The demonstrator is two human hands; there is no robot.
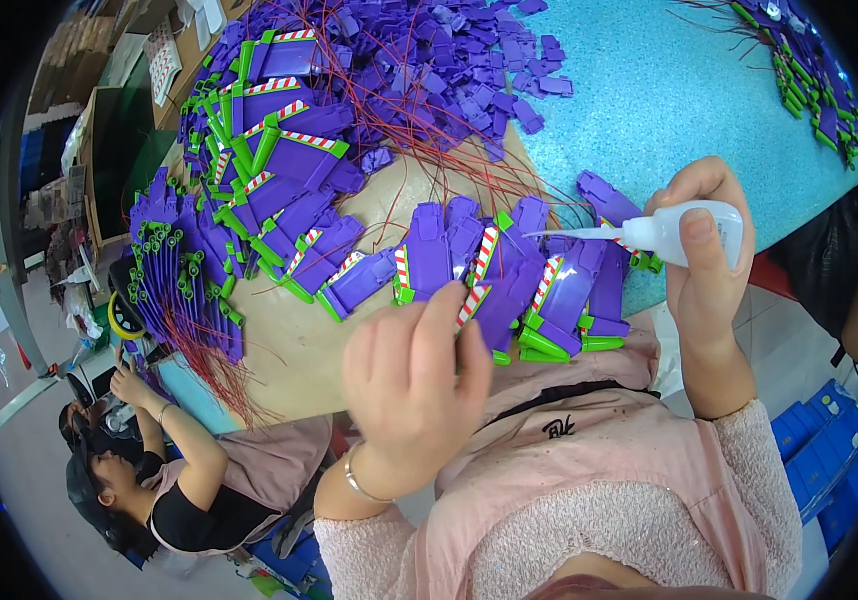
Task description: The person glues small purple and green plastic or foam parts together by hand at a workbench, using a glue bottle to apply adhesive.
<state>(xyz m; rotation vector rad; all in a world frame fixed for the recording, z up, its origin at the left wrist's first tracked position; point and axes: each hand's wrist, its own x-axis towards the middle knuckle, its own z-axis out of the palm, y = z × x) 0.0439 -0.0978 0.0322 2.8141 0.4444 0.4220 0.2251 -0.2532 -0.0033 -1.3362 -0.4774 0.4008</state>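
My right hand (714, 260) is wrapped round a white squeeze bottle (694, 233) with a long thin nozzle. Its tip points left, over a row of purple plastic wing-shaped pieces (429, 245) with green ends and red-and-white striped edges. The fingers of my left hand (414, 380) are curled at the near side of that row. Its fingertips meet one striped purple wing piece (509, 300); whether they pinch it or a small part is hidden. Thin red wires (429, 150) trail among the pieces.
A large heap of small purple parts (449, 60) covers the table's far side. More striped wing pieces (299, 160) lie stacked at left, near green-tipped purple parts (189, 290). Another cluster (814, 90) sits far right. A co-worker (189, 460) works at left; blue bins (829, 450) stand right.
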